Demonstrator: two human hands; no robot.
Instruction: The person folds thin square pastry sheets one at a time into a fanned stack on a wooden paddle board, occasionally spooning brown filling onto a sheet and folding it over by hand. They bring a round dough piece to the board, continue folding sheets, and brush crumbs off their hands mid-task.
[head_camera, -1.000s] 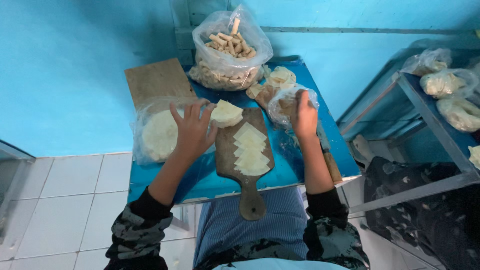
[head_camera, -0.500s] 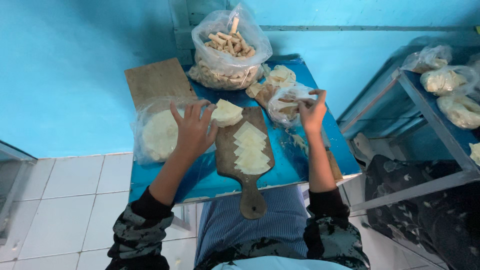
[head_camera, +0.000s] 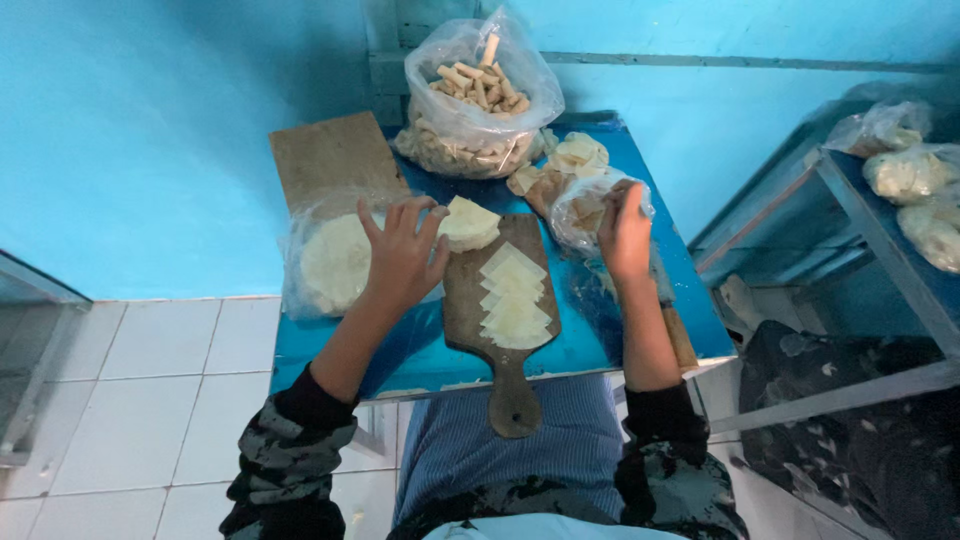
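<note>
Right hand (head_camera: 625, 228) is shifting further onto the small plastic bag (head_camera: 590, 205), pinching its floppy film; left hand (head_camera: 403, 253) is fingering the soft dough stack (head_camera: 468, 224) atop the wooden board (head_camera: 500, 300); lift edges gently.

Both arms reached forward from the body, sleeves pushed up to just past the elbows, forearms bare. The left hand (head_camera: 403, 255) was spread, palm down, fingers fanned and slightly bent, thumb out to the right. Its wrist was straight, in line with the forearm, which angled in from the lower left. The right hand (head_camera: 624, 232) was curled, back to the camera, fingers bunched and tucked under at the tips, pinching by the look of it, though the fingertips were hidden. The right forearm ran nearly straight up from the elbow. The hands were well apart, roughly level.
</note>
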